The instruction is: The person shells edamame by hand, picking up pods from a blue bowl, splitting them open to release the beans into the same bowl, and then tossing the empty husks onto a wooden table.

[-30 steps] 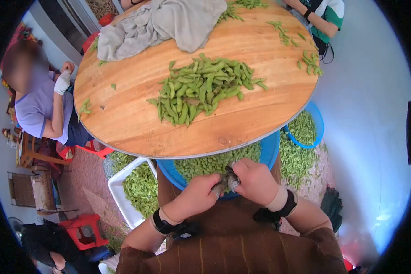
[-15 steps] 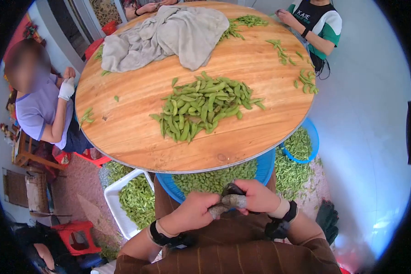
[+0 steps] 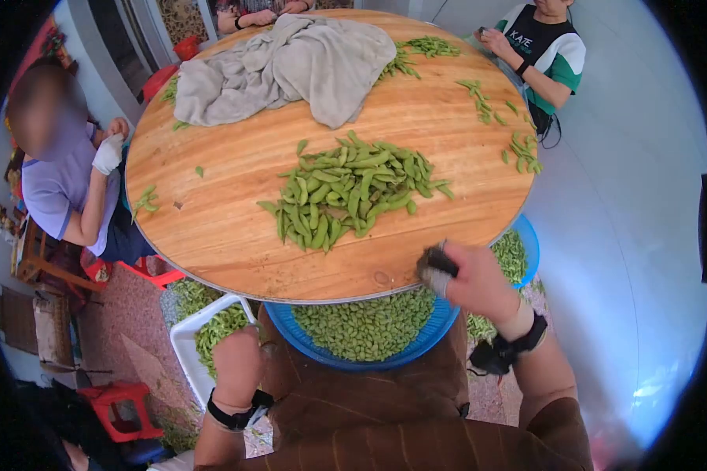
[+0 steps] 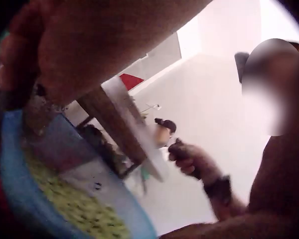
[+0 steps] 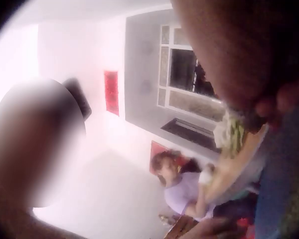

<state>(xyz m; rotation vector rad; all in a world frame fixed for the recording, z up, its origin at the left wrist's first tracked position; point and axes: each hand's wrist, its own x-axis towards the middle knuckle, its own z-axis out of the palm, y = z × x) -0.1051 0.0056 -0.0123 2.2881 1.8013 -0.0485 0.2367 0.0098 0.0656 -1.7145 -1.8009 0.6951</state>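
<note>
My right hand [image 3: 479,282] is raised over the near edge of the round wooden table [image 3: 243,271], with dark and grey coverings on its thumb and finger. Beyond its fingertips lies a heap of green soybean pods [image 3: 353,188]. My left hand [image 3: 239,361] hangs palm down over the white bin [image 3: 182,345], above the pods [image 3: 212,334] in it; its fingertips are hidden from the head view and dark in the left wrist view. Between the hands, a blue basin [image 3: 443,326] of shelled green beans [image 3: 361,326] sits by my lap.
A crumpled grey cloth [image 3: 291,71] covers the table's far side, with small pod piles [image 3: 432,45] near it. People sit at left [image 3: 63,188], right [image 3: 546,51] and far side. A blue tub [image 3: 531,243] stands right; a red stool [image 3: 122,412] stands left.
My hands were together over the basin. They have parted: the left went left over the white bin, the right went up and right to the table edge.
</note>
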